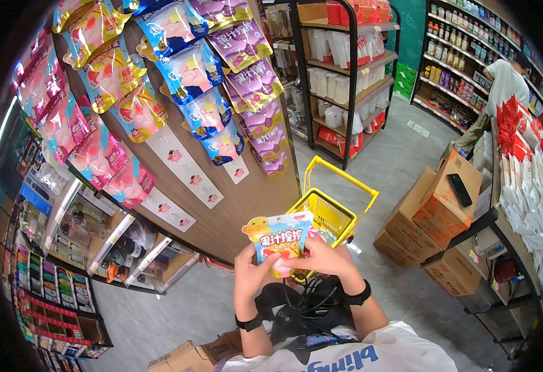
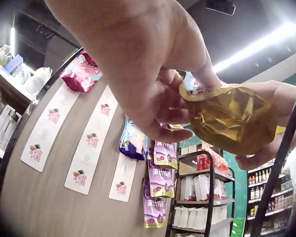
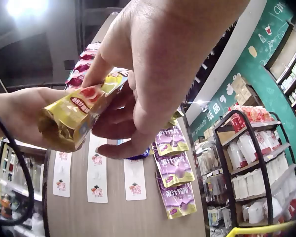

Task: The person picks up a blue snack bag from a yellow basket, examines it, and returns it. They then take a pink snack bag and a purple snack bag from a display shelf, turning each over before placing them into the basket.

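Note:
Both hands hold one gummy candy pouch in front of the body, its printed front turned up to the head view. The left hand grips its left side and the right hand its right side, thumbs on the lower front. Seen from the left wrist, the gold, crinkled bottom of the pouch faces the camera, with left-hand fingers behind it. In the right wrist view the pouch tilts between the hands, and the right hand covers its far end.
Hanging pouches in pink, yellow, blue and purple fill a wooden display panel. Below stands a yellow shopping basket cart. Cardboard boxes, one with a black phone-like object, stand right. Another person is at the far shelves.

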Tool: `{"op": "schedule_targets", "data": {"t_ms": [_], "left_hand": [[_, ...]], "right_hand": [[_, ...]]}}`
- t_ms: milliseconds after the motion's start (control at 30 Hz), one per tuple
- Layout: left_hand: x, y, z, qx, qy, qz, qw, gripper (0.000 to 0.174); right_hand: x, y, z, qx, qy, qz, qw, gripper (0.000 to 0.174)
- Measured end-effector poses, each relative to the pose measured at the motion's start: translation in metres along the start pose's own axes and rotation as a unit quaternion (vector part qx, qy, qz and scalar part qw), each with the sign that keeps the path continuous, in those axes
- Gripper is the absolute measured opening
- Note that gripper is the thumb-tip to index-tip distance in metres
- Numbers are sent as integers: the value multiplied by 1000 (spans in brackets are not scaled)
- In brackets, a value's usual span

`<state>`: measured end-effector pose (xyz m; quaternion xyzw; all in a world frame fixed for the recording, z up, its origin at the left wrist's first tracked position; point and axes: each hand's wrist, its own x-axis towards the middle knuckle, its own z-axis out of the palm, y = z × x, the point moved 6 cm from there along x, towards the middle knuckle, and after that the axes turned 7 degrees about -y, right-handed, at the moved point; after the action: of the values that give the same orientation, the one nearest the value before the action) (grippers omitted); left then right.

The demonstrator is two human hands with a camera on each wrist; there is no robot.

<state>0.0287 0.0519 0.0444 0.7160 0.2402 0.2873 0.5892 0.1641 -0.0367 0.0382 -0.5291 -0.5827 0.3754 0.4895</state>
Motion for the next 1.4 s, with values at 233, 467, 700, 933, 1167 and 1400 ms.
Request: {"op": "schedule_targets", "data": {"t_ms": [233, 467, 700, 933, 1167, 1400], "left_hand": [[2, 2, 4, 3, -21, -4, 1000, 28], [3, 1, 10, 19, -59, -20, 998, 29], [3, -3, 4, 49, -32, -17, 998, 24], [3, -14, 0, 9, -40, -67, 997, 28], [6, -21, 3, -17, -83, -25, 996, 27], [5, -22, 0, 23, -75, -47, 996, 25]], "right_hand": [[-2, 1, -2, -22, -20, 49, 998, 42], [-3, 8, -9, -18, 7, 100, 995, 36], [2, 7, -3, -5, 5, 8, 1000, 48], [-1, -16, -5, -90, -54, 108, 989, 46], [0, 13, -5, -51, 16, 54, 997, 43], [2, 9, -4, -45, 7, 52, 998, 44]]}}
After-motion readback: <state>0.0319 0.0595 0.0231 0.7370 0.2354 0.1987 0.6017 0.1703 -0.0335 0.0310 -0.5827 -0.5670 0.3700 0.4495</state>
